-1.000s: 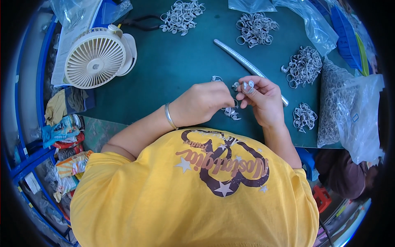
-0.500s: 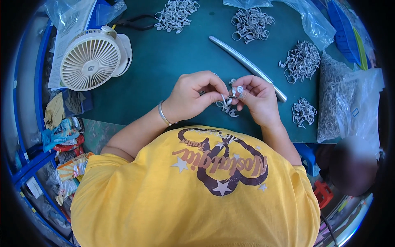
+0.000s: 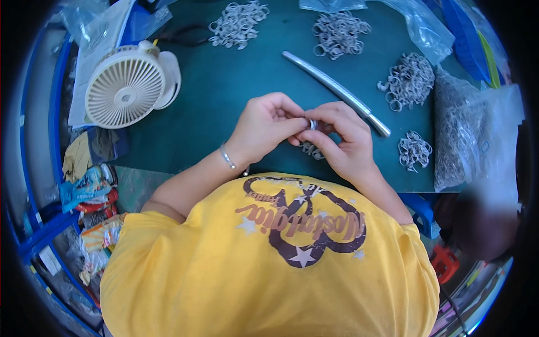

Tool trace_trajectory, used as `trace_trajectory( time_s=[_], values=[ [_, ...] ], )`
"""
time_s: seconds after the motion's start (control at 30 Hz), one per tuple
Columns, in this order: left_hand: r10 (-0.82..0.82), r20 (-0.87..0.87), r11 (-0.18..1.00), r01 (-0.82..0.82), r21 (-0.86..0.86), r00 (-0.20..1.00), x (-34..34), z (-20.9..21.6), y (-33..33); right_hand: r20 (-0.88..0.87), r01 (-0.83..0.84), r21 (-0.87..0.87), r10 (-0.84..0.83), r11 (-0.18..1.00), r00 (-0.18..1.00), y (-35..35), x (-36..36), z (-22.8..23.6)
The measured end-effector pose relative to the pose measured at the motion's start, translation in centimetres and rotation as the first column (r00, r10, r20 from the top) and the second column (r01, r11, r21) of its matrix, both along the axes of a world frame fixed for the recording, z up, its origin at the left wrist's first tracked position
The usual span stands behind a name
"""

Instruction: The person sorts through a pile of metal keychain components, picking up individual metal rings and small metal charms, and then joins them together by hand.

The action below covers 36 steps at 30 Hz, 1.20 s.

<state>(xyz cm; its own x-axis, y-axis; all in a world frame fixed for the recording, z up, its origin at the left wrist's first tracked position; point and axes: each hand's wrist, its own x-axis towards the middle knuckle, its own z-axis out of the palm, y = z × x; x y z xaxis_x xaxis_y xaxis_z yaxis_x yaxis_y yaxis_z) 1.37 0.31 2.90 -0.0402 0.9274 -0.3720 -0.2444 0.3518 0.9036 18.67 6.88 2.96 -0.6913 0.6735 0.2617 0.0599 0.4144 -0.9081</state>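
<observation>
My left hand [image 3: 268,124] and my right hand [image 3: 346,136] meet over the green work surface. Pinched between their fingertips is a small silver-grey ring [image 3: 313,124], partly covered by the fingers. Both thumbs and forefingers close on it from either side. Just below, partly hidden by my hands, lies a little heap of grey metal rings [image 3: 311,150]. Beyond my right hand rests a long tapered silver ring stick [image 3: 331,84], slanting toward the right.
Several ring piles [image 3: 238,23] lie along the far and right sides. A white fan [image 3: 124,92] stands at left, with dark-handled pliers [image 3: 185,37] behind it. At right is a clear bag full of rings [image 3: 457,135]. Packets [image 3: 84,188] are heaped at lower left.
My hands have come together, fingertips now meeting on one ring. The several loose rings seen in my right fingers no longer show there. The view has shifted slightly.
</observation>
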Motion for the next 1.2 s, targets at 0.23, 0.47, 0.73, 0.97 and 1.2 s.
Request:
trace_trajectory(
  time_s=[0.23, 0.47, 0.73, 0.97, 1.2],
  values=[
    [0.095, 0.044, 0.990, -0.100, 0.104, 0.994, -1.0, -0.8, -0.7, 0.133, 0.309, -0.069, -0.298, 0.948, 0.945, 0.7, 5.9, 0.1],
    [0.108, 0.004, 0.981, -0.107, 0.162, 0.994, -1.3, -1.5, -0.4, 0.279, 0.545, 0.564, -0.764, 0.621, 0.582, 1.0, 15.8, 0.6],
    [0.142, -0.036, 0.974, -0.133, 0.185, 0.989, -1.7, -0.8, -0.7, 0.266, 0.291, 0.823, -0.783, 0.488, 0.562, 0.9, 15.8, -0.2],
    [0.132, -0.117, 0.966, -0.102, 0.236, 0.984, -1.6, -1.2, -1.2, 0.223, 0.107, 0.558, -0.273, 0.823, 0.936, 1.1, 5.3, -0.5],
    [0.049, -0.234, 0.970, 0.010, 0.244, 0.971, -1.0, -1.1, -1.8, 0.218, 0.081, 0.486, -0.210, 0.870, 0.953, 1.3, 0.2, -2.9]
  ],
)
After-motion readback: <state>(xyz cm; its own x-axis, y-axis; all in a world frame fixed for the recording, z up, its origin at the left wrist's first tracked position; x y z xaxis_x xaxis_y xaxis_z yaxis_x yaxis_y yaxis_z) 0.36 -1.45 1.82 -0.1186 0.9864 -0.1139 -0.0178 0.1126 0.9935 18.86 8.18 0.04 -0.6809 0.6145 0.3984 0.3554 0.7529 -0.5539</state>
